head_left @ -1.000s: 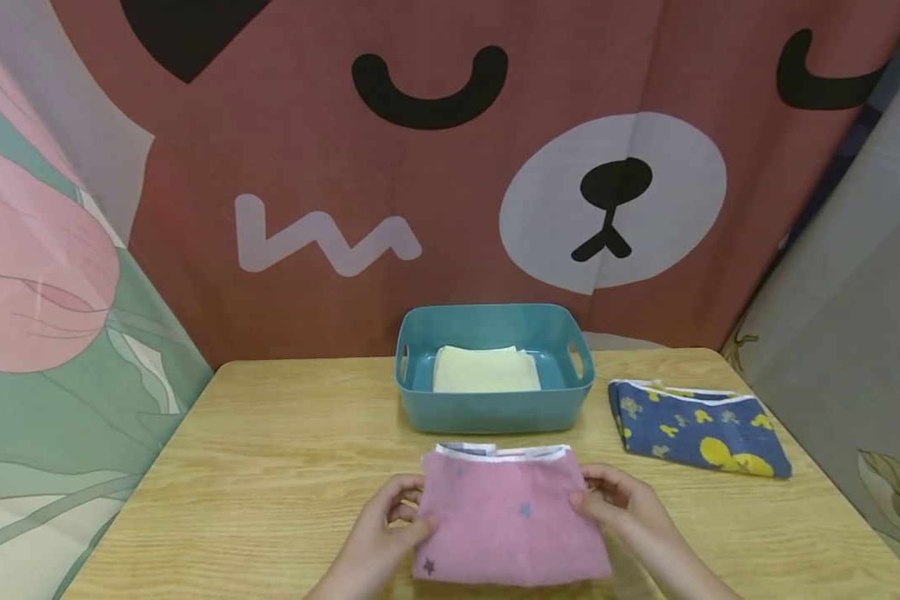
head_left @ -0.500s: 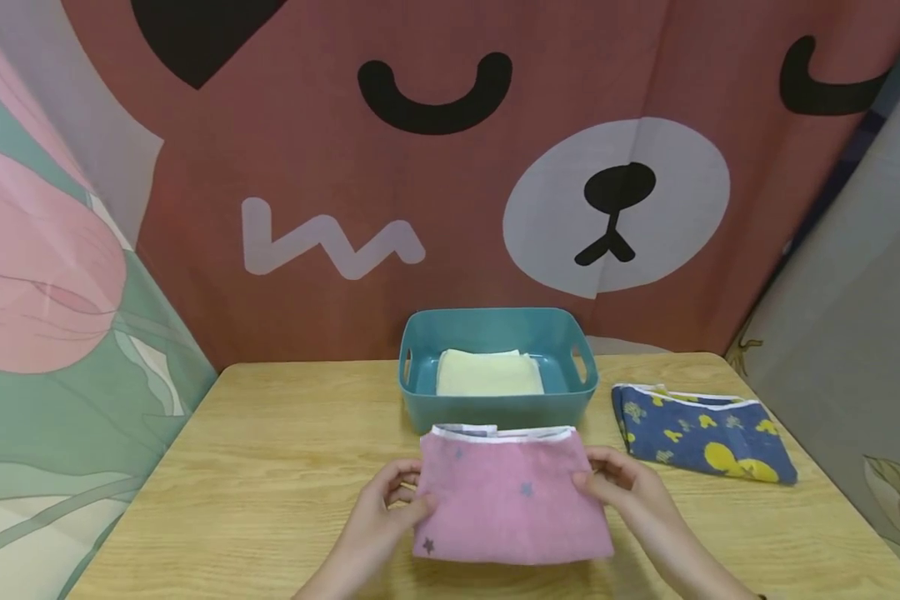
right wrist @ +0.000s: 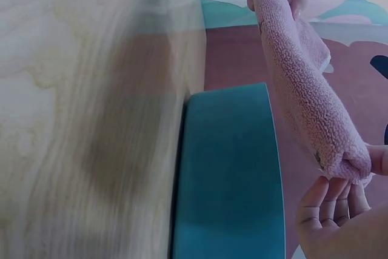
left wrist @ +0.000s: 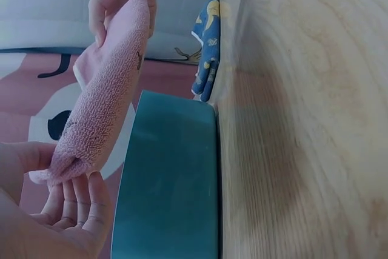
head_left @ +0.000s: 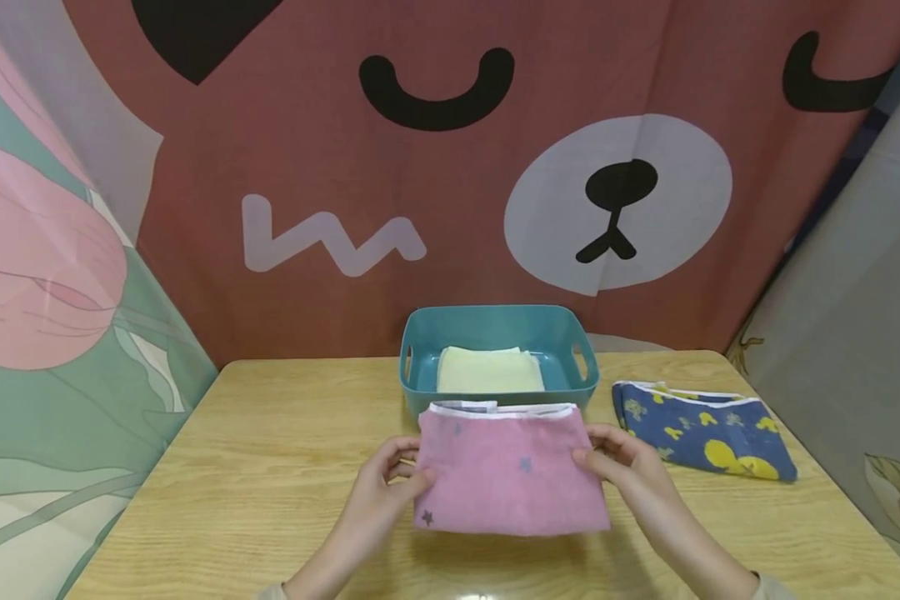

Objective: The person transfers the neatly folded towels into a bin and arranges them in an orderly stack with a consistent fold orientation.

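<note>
A folded pink cloth [head_left: 513, 475] is held up off the counter [head_left: 285, 450], on the near side of the teal basket [head_left: 487, 327], with its white-trimmed edge toward the basket. Both hands grip it: the left hand [head_left: 390, 479] pinches one end, thumb on the near face and fingers behind, and the right hand [head_left: 630, 471] holds the other end the same way. From the head view the trimmed edge overlaps the basket's front wall, though whether it touches or hangs just short is hard to tell. Inside the basket lies a folded cream cloth [head_left: 491, 372]; to the basket's right, and apart from it, a folded blue cloth [head_left: 708, 433] with yellow shapes lies on the counter. The likeliest trouble is the fold coming undone: the layers gape a little along the trim, and only the ends are pinched, so a slack thumb could let one layer slide out or the middle sag. Hands moving out of step would skew the bundle. Moved forward too low, its underside could snag on the basket's front rim and push the basket back.
</note>
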